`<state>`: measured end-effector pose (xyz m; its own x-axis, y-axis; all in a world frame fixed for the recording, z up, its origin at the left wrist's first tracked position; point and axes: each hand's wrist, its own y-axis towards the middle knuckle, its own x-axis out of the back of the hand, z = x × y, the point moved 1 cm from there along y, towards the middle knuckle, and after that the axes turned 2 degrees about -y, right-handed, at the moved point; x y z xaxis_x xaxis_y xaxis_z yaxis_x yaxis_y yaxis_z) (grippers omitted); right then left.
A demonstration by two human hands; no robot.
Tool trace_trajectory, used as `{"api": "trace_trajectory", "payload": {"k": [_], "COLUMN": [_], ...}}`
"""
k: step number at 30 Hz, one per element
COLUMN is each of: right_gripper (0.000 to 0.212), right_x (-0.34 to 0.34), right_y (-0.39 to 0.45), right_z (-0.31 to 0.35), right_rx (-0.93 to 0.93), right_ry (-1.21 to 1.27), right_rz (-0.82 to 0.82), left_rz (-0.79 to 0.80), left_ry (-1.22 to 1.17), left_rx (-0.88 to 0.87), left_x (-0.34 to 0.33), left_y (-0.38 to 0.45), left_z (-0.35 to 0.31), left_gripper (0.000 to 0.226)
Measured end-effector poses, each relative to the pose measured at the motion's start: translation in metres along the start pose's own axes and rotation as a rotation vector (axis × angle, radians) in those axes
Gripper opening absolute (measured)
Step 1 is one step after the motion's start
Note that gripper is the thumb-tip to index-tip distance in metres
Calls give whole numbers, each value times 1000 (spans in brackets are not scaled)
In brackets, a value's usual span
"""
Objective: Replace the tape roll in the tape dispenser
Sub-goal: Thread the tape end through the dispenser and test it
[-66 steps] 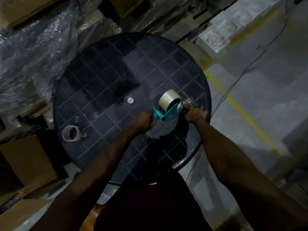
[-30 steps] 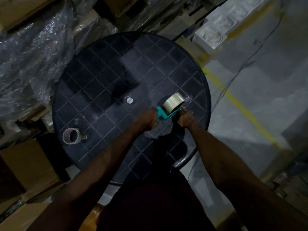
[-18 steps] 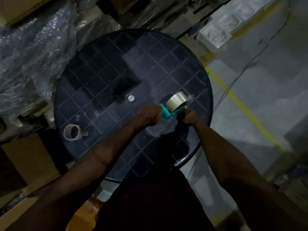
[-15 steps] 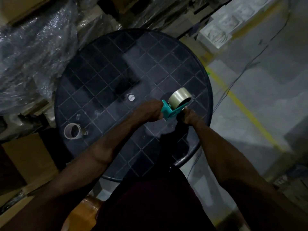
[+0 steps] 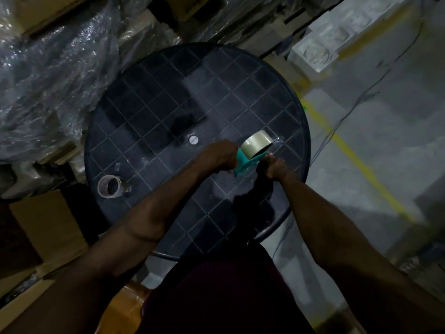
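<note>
A teal tape dispenser (image 5: 248, 163) stands on the right part of a round black table (image 5: 168, 112). A pale full tape roll (image 5: 256, 143) sits on its top. My left hand (image 5: 220, 156) is closed around the dispenser's handle end. My right hand (image 5: 274, 166) pinches at the dispenser's front end, just below the roll; what its fingertips hold is too dark to tell. A used cardboard tape core (image 5: 109, 186) lies on the table's left edge, far from both hands.
A small silver disc (image 5: 193, 140) marks the table's centre. Plastic-wrapped goods (image 5: 48, 75) crowd the left and back. Cardboard boxes (image 5: 45, 227) stand at the lower left. Grey floor with a yellow line (image 5: 356, 160) and a loose cable (image 5: 337, 121) lies to the right.
The dispenser with its roll has tipped and shifted slightly away from me. My right hand has moved from the far side of the roll to the dispenser's front end.
</note>
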<state>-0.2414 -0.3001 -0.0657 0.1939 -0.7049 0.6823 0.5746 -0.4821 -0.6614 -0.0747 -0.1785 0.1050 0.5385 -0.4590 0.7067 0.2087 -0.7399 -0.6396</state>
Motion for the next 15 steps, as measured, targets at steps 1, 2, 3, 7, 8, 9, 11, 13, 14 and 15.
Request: {"api": "trace_trajectory", "payload": {"k": [1,2,3,7,8,9,11,13,14,15], "right_gripper": [60,62,65,58,55,54,60,70,73,74], "right_x": [-3,-4,-5,-14,-12,-11,-9,-9,-9,-10], "right_y": [2,3,3,8,6,5,7,10,12,13], "right_z": [0,0,-2,-7,-4,0,-1,-1,-2,-4], "right_rx": [39,84,120,126,125,118,100,121,128,121], "right_ry": [-37,-60,-76,-24,-54,-83,-85,-70,-75,-80], "right_rz": [16,20,16,-68,-43,-23,-10,35,44,31], "left_rz": [-17,-43,-86,-218,-237,-244,-148,-37,-23,-26], "left_ry": [-2,9,7,-18,-26,-22,76,137,100,54], "left_rx": [9,10,12,-15,-27,-32,4,61,67,51], "left_x": [4,7,8,0,-7,-15,-31,-39,-38,-34], "left_y": [0,-1,-1,-3,-3,-4,-9,-16,-20,-20], "left_z": [1,2,3,-2,-1,1,8,21,28,35], "left_gripper": [25,26,27,37,40,40,33,34,36,36]}}
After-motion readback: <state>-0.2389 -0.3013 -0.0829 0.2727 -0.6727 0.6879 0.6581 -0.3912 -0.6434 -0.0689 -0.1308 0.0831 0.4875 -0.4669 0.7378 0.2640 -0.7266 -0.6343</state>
